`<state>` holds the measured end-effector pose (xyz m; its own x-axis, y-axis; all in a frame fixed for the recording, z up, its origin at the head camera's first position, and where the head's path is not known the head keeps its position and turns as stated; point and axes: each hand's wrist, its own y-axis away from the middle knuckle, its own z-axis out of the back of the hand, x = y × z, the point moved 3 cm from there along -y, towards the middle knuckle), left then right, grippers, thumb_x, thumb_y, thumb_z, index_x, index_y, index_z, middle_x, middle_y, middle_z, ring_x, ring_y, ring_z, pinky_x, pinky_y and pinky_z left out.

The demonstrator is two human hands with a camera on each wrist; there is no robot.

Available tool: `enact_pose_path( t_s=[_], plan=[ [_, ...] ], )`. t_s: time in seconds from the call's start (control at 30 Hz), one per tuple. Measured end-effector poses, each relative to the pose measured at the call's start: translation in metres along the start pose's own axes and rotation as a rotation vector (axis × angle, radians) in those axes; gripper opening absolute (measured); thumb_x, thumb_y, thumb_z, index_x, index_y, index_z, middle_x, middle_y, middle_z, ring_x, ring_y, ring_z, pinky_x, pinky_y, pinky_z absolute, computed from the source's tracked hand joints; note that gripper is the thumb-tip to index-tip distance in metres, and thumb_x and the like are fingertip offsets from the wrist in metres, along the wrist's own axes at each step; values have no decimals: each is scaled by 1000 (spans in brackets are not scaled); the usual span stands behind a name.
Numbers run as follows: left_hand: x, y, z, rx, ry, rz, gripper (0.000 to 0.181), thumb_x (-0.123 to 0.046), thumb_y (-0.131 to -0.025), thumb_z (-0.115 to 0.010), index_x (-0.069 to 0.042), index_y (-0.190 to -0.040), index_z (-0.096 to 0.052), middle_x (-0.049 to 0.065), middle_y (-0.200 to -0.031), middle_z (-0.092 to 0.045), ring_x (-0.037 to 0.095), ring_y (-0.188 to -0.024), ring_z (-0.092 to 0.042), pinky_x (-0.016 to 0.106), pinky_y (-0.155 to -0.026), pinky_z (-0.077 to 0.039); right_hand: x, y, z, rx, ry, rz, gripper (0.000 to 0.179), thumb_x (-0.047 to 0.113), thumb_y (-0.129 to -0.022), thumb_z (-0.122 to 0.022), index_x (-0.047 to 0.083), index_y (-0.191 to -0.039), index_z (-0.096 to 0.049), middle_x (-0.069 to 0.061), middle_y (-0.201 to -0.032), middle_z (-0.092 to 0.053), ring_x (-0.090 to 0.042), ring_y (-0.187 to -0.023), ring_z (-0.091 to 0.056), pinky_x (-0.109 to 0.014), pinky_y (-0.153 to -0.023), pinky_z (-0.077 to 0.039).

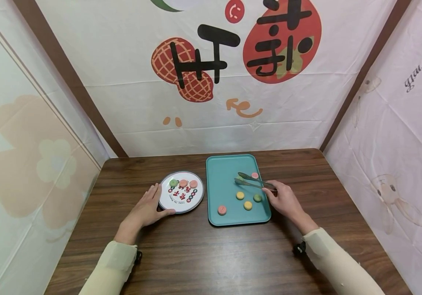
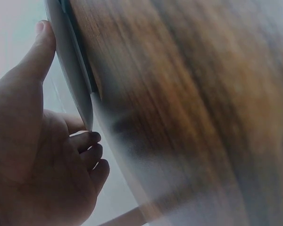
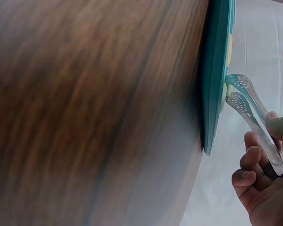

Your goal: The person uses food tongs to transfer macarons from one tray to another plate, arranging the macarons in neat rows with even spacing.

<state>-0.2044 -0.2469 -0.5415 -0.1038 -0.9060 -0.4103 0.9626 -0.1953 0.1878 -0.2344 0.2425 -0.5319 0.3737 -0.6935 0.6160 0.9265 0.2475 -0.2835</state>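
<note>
My left hand (image 1: 146,208) rests at the left side of a round white plate (image 1: 166,200), thumb and fingers spread against its rim. On that plate lie a green macaron (image 1: 174,183) and two pink macarons (image 1: 183,183). With my right hand (image 1: 284,199) I hold metal tongs (image 1: 256,179) over the teal tray (image 1: 218,172). The perforated tong tips (image 3: 240,92) stand around a green macaron (image 1: 240,178), which still sits on the tray. Also on the tray are yellow macarons (image 1: 247,205), another green macaron (image 1: 257,198) and pink macarons (image 1: 222,210).
The plate and tray stand side by side on a dark wooden table (image 1: 211,258). A printed white cloth (image 1: 129,102) hangs behind the table, with more cloth on both sides. Dark bands show at both wrists.
</note>
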Motion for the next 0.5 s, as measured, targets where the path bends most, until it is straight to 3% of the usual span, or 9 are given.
enact_pose_path(
  t_s=[0.17,0.5],
  plan=[
    [0,0,-1,-1,0,4,123,-71,-94,-70,7,-169,-11,30,-176,-8,46,-164,-6,61,-133,-13,4,-1,-4,-7,-10,26,36,22,-105,-73,-4,-130,-71,-16,-108,-77,-17,-81,-70,-41,-69,-61],
    [0,-1,-1,8,-4,6,124,-72,-94,-69,7,-169,-10,30,-177,-7,46,-164,-6,61,-133,-13,12,-4,-9,-4,-13,41,36,23,-105,-74,-2,-131,-71,-13,-105,-77,-15,-80,-68,-40,-69,-60]
  ],
)
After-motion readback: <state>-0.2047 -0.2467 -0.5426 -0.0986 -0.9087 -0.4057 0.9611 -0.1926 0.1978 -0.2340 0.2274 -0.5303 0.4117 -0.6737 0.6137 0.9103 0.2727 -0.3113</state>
